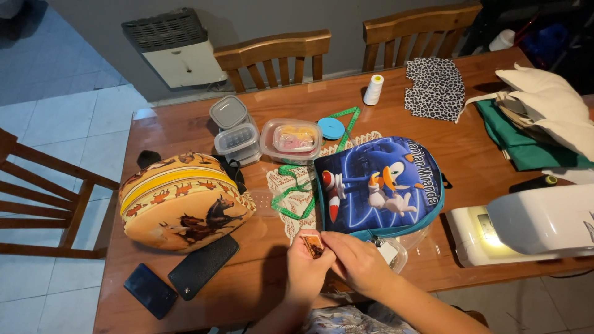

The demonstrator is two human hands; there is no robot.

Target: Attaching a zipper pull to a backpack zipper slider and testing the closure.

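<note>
Wooden table (260, 272): both hands, left hand (307, 270) and right hand (359, 263), pinch a small card (312, 244) beside blue backpack (377, 185).

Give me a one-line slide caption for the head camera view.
Both hands pinch a small orange patch beside a blue cartoon backpack on a cluttered wooden table.

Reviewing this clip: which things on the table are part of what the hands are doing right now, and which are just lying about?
In hand:
- small orange patch, pinched between left hand and right hand
- blue cartoon backpack, right by the hands

Lying about:
- orange horse-print bag
- two phones
- plastic containers
- green tape measure
- thread spool
- leopard-print fabric
- sewing machine
</note>
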